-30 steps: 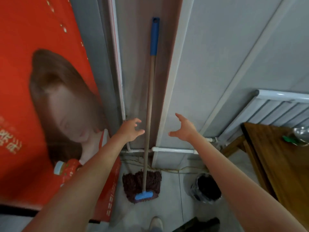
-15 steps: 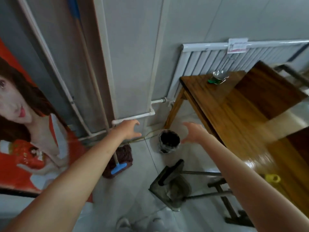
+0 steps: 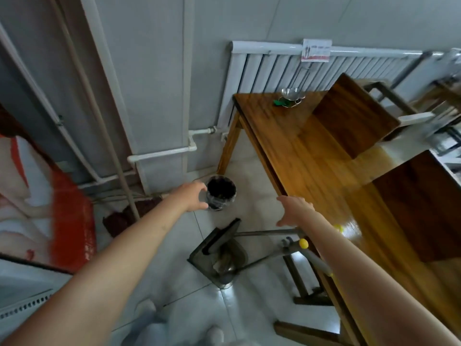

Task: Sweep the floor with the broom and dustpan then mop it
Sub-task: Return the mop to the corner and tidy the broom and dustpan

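Our left hand spread open and empty, small black-lined waste bin just beyond its fingertips, our right hand also open, holding nothing, dark grey dustpan with long metal handle on the floor below both hands, wooden-handled mop leaning on the wall left of our left fingers.

**Single head view, steep downward look**

One wide-angle camera, head-worn, looks forward and down at the floor from standing height. It faces the wall and radiator; table at right. Both forearms reach in from the bottom edge. Edges bend with lens distortion. No second view.
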`<state>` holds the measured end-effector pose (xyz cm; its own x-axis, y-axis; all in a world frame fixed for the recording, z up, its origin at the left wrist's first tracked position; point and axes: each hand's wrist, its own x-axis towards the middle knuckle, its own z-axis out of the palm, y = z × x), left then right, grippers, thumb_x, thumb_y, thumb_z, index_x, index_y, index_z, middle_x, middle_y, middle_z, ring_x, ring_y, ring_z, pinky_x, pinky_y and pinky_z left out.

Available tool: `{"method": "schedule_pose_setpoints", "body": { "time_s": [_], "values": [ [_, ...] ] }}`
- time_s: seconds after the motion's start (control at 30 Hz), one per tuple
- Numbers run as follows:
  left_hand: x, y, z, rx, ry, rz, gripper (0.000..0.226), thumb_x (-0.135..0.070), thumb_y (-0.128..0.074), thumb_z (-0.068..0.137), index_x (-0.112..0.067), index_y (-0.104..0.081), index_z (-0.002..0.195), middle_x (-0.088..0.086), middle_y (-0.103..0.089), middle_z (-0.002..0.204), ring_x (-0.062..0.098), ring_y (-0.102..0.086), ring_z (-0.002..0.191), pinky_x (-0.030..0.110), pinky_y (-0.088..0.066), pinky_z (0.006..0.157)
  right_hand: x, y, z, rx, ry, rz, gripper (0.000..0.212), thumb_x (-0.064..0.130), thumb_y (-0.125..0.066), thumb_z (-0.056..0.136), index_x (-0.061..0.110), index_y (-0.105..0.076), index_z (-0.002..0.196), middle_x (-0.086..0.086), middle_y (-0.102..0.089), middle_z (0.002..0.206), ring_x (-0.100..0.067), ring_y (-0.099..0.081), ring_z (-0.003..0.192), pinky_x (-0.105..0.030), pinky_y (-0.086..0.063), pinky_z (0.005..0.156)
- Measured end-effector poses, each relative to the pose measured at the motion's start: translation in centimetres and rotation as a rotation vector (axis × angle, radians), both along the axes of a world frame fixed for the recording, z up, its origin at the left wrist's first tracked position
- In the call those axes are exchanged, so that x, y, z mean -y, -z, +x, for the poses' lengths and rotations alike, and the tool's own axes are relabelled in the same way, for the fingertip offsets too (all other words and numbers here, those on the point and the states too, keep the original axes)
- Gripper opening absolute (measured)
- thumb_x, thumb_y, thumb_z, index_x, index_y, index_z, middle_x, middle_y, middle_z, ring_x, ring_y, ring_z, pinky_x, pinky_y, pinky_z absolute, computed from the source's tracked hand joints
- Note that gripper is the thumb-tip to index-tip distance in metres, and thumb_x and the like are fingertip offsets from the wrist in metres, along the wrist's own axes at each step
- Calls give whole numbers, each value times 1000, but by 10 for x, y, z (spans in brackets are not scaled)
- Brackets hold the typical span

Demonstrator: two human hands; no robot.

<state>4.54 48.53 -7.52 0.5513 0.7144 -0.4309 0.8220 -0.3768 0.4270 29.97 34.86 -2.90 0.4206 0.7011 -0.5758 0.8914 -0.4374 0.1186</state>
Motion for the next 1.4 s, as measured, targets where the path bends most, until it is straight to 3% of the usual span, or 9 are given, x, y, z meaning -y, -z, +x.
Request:
{"method": "schedule_pose_setpoints", "body": {
  "time_s": [0.27,0.5,0.67,0.97,1.1,1.3,1.4],
  "values": [
    [57,16,49,-23,77,-19,59,-42,-66,84,-25,-45,137,4,-52,135,24,-51,120,38,-45,96,40,1,49,37,-32,20,77,36,-79,73,24,-42,140,-3,-56,129,-30,-47,124,-48,-35,103],
    [87,19,91,-28,219,-21,60,-44,-64,86,-26,-41,139,0,-49,139,23,-49,122,38,-46,95,60,4,78,38,12,36,83,47,-78,74,24,-39,144,-1,-54,133,-26,-51,123,-42,-46,100],
    [122,20,114,-23,213,-38,60,-41,-64,87,-24,-41,139,0,-48,140,22,-50,122,37,-48,94,73,6,95,21,-19,-12,80,36,-78,75,24,-39,144,-2,-54,133,-26,-51,122,-42,-47,99],
    [198,19,173,161,-161,-124,60,-40,-69,83,-19,-47,135,3,-54,134,20,-52,121,30,-43,92,99,27,149,-58,-260,15,78,32,-80,74,21,-43,142,-2,-57,130,-24,-54,120,-36,-52,93],
    [224,24,196,255,-395,-124,60,-40,-74,79,-19,-51,130,3,-58,127,19,-54,116,26,-42,88,112,36,175,-151,-243,126,77,25,-80,75,24,-42,142,-4,-60,127,-24,-57,118,-34,-53,90],
    [254,37,216,237,-596,-99,75,-47,-75,74,-20,-43,136,3,-55,130,22,-52,119,30,-42,89,117,47,188,-299,-203,265,70,26,-78,78,20,-46,140,-6,-59,129,-24,-56,119,-37,-50,96],
    [261,40,224,256,-651,-143,74,-49,-76,72,-22,-45,134,1,-62,113,20,-59,107,33,-48,88,116,53,189,-356,-158,307,61,25,-78,77,21,-54,132,-5,-64,120,-23,-61,111,-37,-53,92]
  ]
}}
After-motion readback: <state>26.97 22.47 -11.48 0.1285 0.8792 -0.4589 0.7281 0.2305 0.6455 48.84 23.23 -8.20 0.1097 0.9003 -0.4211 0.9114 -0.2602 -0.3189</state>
